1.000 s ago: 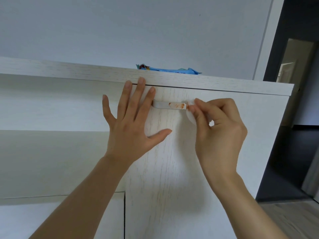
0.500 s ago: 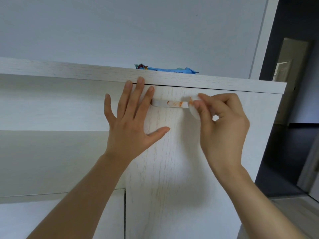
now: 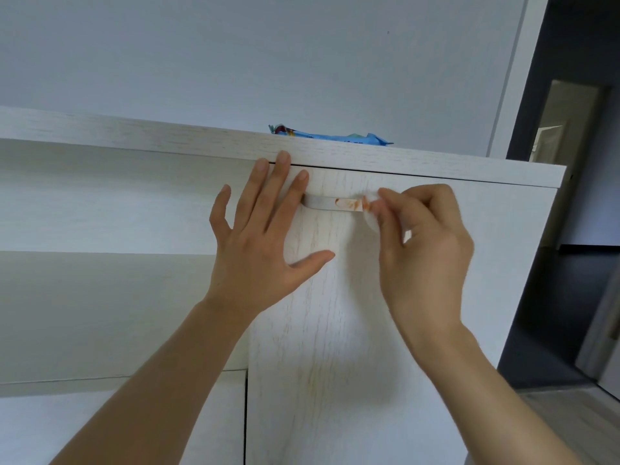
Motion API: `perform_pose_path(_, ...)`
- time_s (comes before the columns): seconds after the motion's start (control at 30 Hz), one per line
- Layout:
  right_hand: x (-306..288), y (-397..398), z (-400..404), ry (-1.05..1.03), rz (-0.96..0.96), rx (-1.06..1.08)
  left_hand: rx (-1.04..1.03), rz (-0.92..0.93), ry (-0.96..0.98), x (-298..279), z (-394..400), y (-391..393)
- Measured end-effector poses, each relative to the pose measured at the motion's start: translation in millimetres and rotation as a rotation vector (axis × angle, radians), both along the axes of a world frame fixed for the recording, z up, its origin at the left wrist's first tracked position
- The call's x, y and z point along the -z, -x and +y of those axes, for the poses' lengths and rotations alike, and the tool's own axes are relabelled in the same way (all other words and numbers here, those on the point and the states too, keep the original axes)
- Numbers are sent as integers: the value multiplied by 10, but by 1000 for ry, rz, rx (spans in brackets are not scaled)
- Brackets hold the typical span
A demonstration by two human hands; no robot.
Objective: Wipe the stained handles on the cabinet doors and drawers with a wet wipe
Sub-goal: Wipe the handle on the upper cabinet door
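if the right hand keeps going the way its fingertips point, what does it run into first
The right hand, pinching the wet wipe, points left along the handle. It would probably meet the orange stain first, then the left hand fingers.

Two hands are visible — the left hand (image 3: 265,243) and the right hand (image 3: 426,250). One stained handle (image 3: 332,203), one wet wipe (image 3: 371,209), one cabinet door (image 3: 335,330) — and one blue wipes packet (image 3: 330,135).

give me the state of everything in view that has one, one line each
handle: orange stain on its right half, left part looks clean
wipe: pinched in the right hand, at the handle's right end, orange smear on its edge
door: shut
left hand: open, flat against the door, fingers spread
right hand: closed on the wipe
blue pack: lying on top of the cabinet
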State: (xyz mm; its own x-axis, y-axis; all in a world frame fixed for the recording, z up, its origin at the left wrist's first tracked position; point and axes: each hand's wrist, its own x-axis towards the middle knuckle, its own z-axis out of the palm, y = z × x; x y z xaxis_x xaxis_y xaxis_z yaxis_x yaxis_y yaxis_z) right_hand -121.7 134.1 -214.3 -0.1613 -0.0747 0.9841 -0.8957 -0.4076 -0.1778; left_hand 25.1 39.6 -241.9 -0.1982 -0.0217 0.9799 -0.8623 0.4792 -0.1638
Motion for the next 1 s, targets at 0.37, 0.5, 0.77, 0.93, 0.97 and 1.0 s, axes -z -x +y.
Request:
perform_pose_path(0.37,64,-69,2,39,-131,-84,-1,-10,-11,8,-4,-20)
perform_pose_path(0.5,37,-114,-26,48,-57,-54,14,-2,-1,13,-2,-14)
perform_pose_path(0.77,57,-146,-17,30,-26,-37,30,0,12,11,-5,-18)
perform_pose_path(0.93,21,-23,38,32,-152,-74,-7,-54,57,-21,5,-115)
perform_pose_path(0.97,27,-34,35,38,-167,-82,-9,-58,58,-19,3,-128)
perform_pose_path(1.0,40,-65,22,42,-154,-83,-8,-57,55,-15,2,-130)
